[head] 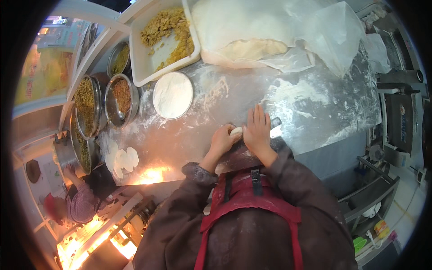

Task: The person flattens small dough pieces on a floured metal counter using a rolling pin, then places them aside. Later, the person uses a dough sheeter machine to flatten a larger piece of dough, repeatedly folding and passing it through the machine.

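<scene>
My left hand [223,139] is closed around a small piece of white dough [236,130], one end of which shows by the thumb. Beside it, my right hand [258,131] lies with fingers stretched out over the floured metal worktop [216,111]; what is under its palm is hidden. A dark cylindrical end [276,122] sticks out to the right of that hand, its kind unclear. Several flat dough rounds [125,159] overlap at the left of the worktop. A round container of flour [172,95] stands beyond my left hand. At the back, a large dough mass [253,49] lies partly under plastic sheeting.
A white tub [143,76] of yellowish filling stands at the back left, beside metal bowls [134,101] of chopped fillings. Another person [81,202] in a red cap reaches toward the bowls at the far left. Metal equipment [400,125] lines the right side.
</scene>
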Demonstrator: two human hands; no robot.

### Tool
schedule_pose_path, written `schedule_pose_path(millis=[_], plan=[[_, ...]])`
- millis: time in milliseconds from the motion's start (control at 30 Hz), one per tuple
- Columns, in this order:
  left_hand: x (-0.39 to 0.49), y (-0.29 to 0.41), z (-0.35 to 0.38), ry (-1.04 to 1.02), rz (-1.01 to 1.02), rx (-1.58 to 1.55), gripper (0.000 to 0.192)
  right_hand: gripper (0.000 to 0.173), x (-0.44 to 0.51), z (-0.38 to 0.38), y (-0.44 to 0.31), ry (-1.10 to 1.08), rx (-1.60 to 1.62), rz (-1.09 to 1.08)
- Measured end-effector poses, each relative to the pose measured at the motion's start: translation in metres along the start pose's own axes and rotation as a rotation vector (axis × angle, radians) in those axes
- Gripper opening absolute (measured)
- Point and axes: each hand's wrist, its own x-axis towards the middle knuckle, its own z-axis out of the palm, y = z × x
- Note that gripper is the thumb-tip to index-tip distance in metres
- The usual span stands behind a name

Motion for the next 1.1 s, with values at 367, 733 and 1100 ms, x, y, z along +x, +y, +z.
schedule_pose_path(millis=[367, 733, 1100], plan=[[-0.007, -0.059, -0.007, 0.227, 0.053, -0.194, 0.023, 0.069, -0.035, 0.000, -0.017, -0.092, -0.024, -0.048], [-0.021, -0.077, -0.029, 0.286, -0.022, -0.320, 0.023, 0.068, -0.057, -0.002, -0.029, -0.150, -0.061, -0.117], [-0.038, -0.109, -0.041, 0.384, -0.048, -0.231, 0.022, 0.067, -0.053, 0.014, -0.043, -0.141, -0.049, -0.181]])
